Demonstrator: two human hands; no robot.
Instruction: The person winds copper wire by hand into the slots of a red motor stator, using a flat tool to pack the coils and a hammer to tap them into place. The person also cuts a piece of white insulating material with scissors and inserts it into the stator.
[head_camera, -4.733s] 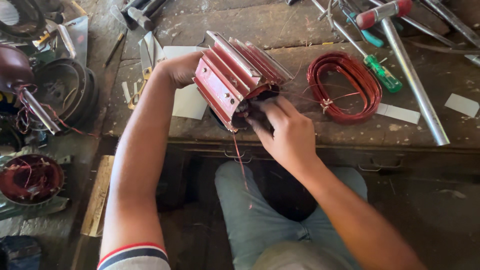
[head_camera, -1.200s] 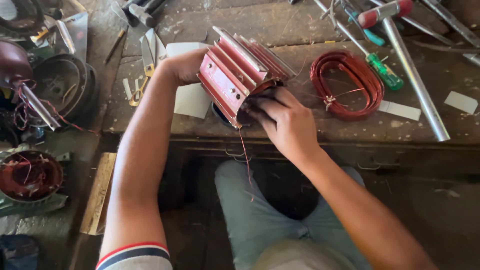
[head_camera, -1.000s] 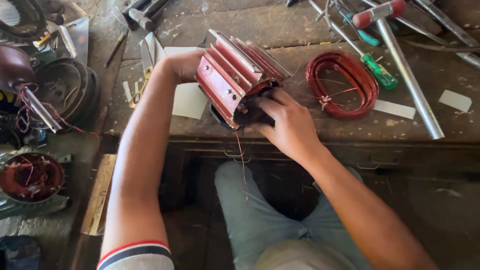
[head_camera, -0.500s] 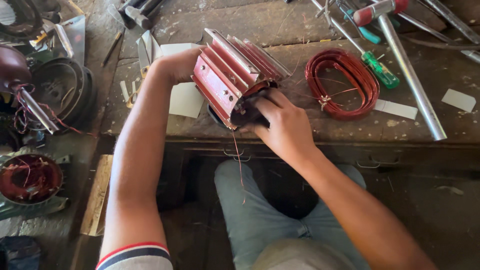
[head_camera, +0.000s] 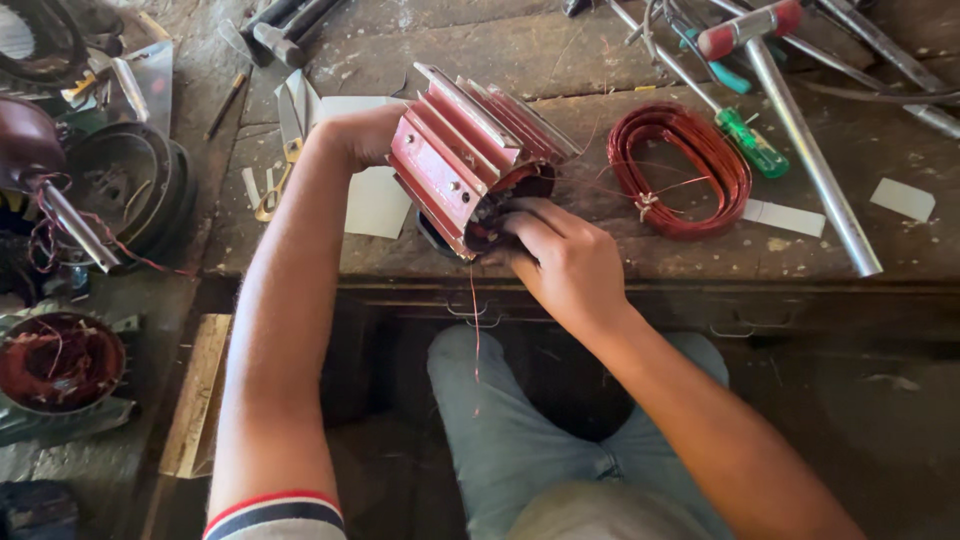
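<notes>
Hands on a red finned metal motor housing (head_camera: 465, 165), centre frame.
Left hand (head_camera: 365, 135) grips its far side; right hand (head_camera: 560, 260), fingers curled, reaches into its open end.

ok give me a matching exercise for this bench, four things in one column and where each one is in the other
Things:
1. motor housing
2. wire coil
3. screwdriver
4. paper slip

Places:
A. far right of the bench, alone
B. just beyond the coil, green handle
C. between both hands, near the bench edge
D. flat on the bench, right of the housing

Pairs: 1-C, 2-D, 3-B, 4-A
</notes>
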